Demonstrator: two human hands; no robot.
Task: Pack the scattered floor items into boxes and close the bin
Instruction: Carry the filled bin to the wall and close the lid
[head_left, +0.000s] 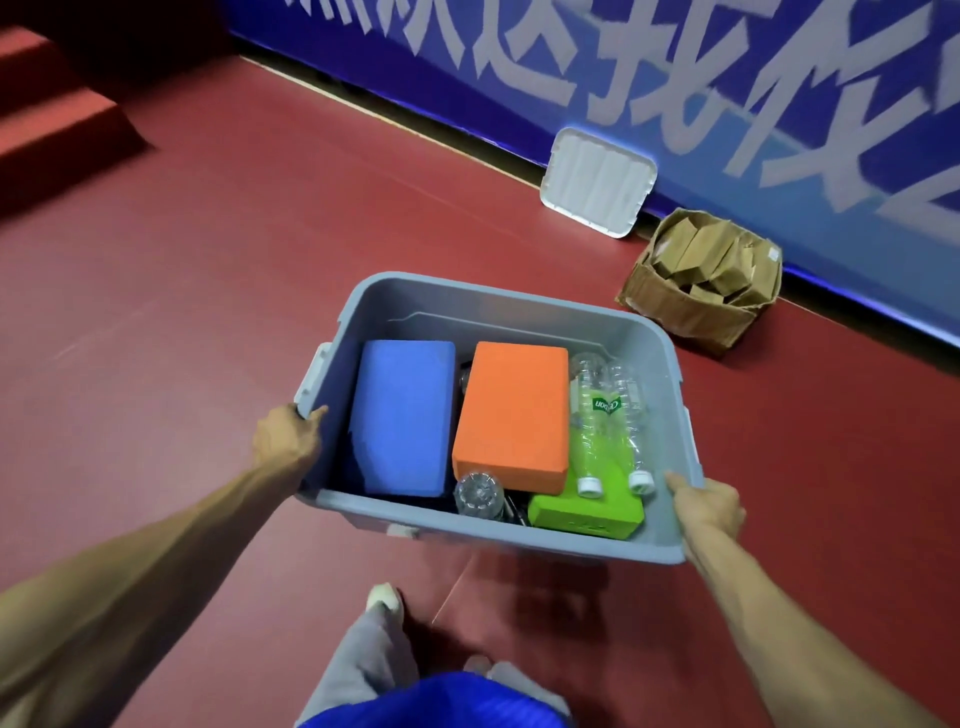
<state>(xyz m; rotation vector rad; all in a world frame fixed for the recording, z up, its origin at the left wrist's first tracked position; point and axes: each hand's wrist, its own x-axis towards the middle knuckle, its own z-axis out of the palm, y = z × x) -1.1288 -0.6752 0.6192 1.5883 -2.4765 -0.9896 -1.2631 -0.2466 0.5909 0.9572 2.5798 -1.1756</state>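
I hold a grey plastic bin (498, 306) above the red floor. My left hand (287, 437) grips its left rim and my right hand (707, 506) grips its right rim near the front corner. Inside lie a blue foam block (402, 418), an orange foam block (511, 413), a green block (587, 512) and several clear plastic bottles (608, 415), one of them (479, 493) at the front. The bin's white lid (597, 182) leans against the blue wall, apart from the bin.
A cardboard box (701, 280) stuffed with brown paper packages stands on the floor by the wall, right of the lid. Red steps (57, 119) rise at the far left. My legs and shoes (384, 597) are below the bin.
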